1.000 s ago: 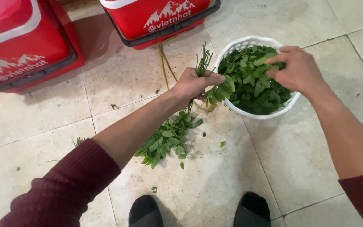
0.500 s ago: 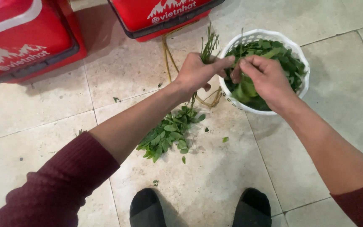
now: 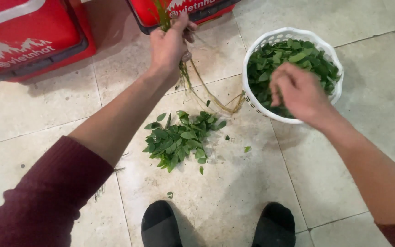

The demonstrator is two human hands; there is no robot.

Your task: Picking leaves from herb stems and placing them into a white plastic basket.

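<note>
My left hand [image 3: 170, 43] is raised toward the top of the view and grips a bare green stem [image 3: 187, 75] that trails down toward the floor. My right hand [image 3: 298, 91] hovers over the near rim of a white perforated basket [image 3: 293, 34] filled with green leaves [image 3: 293, 59]; its fingers are loosely curled and nothing shows in them. A pile of leafy sprigs [image 3: 179, 137] lies on the tiled floor between my arms. Stripped yellowish stems [image 3: 216, 103] lie beside the basket.
Two red boxes stand at the back, one at the left [image 3: 28, 36] and one in the middle [image 3: 184, 9]. My two dark shoes [image 3: 161, 224] [image 3: 275, 224] are at the bottom edge. A few loose leaves [image 3: 247, 149] dot the beige tiles.
My left hand has lifted away from the basket, up and left, with the stem. My right hand has drawn back from the stem to the basket's near side.
</note>
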